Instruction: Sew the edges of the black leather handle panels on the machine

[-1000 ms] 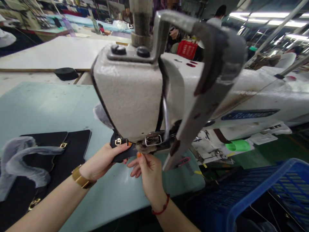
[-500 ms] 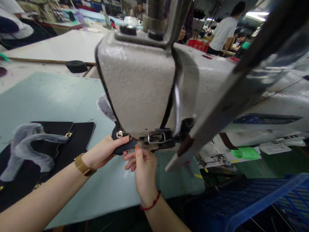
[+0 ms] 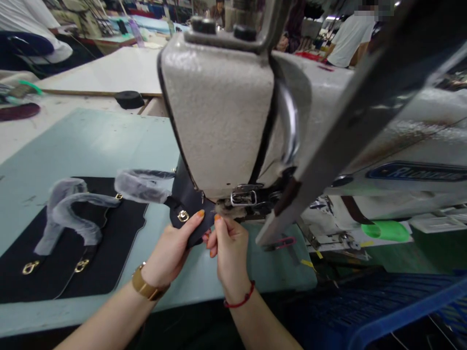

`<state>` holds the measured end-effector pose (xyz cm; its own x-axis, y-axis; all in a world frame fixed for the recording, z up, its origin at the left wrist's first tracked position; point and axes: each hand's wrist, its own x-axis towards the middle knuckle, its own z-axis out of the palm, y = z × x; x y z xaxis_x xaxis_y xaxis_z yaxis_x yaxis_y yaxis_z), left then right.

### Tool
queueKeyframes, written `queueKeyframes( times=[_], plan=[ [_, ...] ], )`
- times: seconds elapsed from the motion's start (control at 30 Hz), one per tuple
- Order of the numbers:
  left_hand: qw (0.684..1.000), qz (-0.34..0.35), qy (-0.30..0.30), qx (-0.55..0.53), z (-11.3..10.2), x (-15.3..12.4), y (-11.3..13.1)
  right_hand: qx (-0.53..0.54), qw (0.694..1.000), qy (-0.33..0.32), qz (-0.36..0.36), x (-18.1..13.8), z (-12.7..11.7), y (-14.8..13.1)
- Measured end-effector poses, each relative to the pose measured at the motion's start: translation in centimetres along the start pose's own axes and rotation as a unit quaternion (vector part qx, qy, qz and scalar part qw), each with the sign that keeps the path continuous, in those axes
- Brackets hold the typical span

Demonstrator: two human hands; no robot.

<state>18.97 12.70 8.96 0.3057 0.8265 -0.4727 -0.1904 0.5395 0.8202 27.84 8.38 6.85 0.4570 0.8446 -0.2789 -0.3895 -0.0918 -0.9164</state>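
Observation:
My left hand (image 3: 173,250) grips the lower edge of a black leather-like bag panel (image 3: 191,187), thumb on top beside a gold buckle (image 3: 183,216). A plastic-wrapped handle (image 3: 142,186) sticks out from that panel to the left. The panel's far part is hidden behind the head of a white sewing machine (image 3: 219,116). My right hand (image 3: 231,248) is curled closed, thumb and finger pinched at the panel's right corner, close to the machine's presser foot (image 3: 226,209). What lies between these fingertips is too small to make out.
Flat on the pale green table (image 3: 91,141), left, lie more black panels (image 3: 120,243) with a wrapped handle (image 3: 73,209). A pink-handled tool (image 3: 284,243) rests right of my hands. A grey bar (image 3: 328,146) slants across. A blue crate (image 3: 401,301) stands lower right. People are behind.
The panel has been turned and drawn out leftward, so its wrapped handle and more of its surface show. My right fingers have curled closed at its corner. The view has shifted slightly.

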Motion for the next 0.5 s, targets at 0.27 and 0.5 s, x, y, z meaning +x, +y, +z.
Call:
queueKeyframes(
  times=[0.27, 0.5],
  plan=[
    [0.982, 0.074, 0.126, -0.116, 2.9, -2.3, -3.2, -0.075, 0.995, -0.058, -0.002, 0.3, -2.3, -1.5],
    [0.965, 0.116, 0.199, -0.126, 6.4, -3.8, -6.0, -0.185, 0.977, -0.101, -0.027, 0.9, -4.8, -3.8]
  ],
)
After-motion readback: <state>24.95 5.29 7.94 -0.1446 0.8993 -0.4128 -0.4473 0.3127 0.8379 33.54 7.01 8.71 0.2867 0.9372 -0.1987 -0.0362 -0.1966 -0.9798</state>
